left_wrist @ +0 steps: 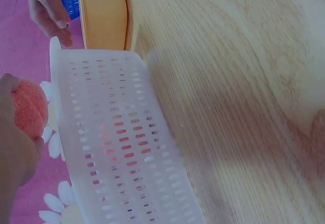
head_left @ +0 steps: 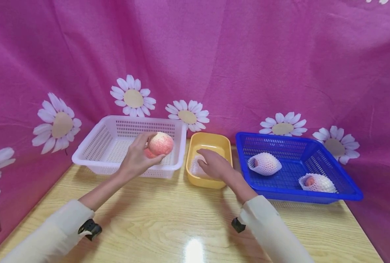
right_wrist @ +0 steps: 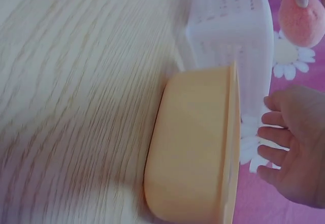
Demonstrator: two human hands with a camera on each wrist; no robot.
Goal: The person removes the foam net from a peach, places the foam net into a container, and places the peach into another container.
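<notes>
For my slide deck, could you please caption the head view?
Left hand holds a peach over the white basket; right hand hovers over the yellow tub.

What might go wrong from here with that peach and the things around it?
The held peach might slip: the left grip has it raised above the rim of the white basket, so a drop could bruise it or the other peach lying inside. The foam net looks light, so it could perhaps catch on the right grip, which hovers over the yellow bin, and get dragged out.
</notes>
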